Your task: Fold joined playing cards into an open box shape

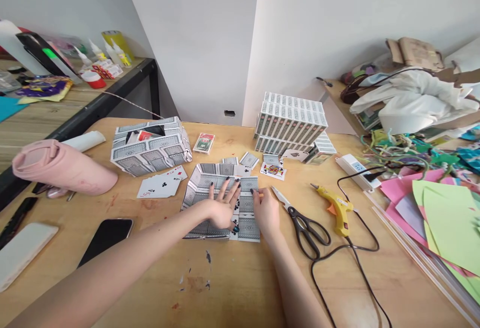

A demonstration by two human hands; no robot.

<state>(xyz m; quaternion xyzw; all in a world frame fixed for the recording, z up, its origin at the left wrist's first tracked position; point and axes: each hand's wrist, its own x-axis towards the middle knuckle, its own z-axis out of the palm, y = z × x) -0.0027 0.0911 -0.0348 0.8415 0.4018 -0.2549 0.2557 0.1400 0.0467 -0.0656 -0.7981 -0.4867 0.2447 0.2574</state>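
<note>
A shallow box built from playing cards (195,180) lies on the table before me, with a side panel of cards (248,204) flat at its right. Spread out, my left hand (222,210) presses down inside the box near the fold, its fingertips by the panel. My right hand (267,210) is closed at the panel's right edge, touching the cards. A small orange tip shows between its fingers, and what it belongs to is hidden. Loose cards, among them a face card (273,170), lie just behind the panel. Black-handled scissors (303,225) rest right of my right hand.
A yellow glue gun (337,208) trails its cord toward a power strip (358,170). Behind stand stacked card packs (290,123). A card-covered box (152,145), fanned cards (161,185), a phone (107,238) and a pink roll (63,168) lie left. Colored paper (446,218) covers the right.
</note>
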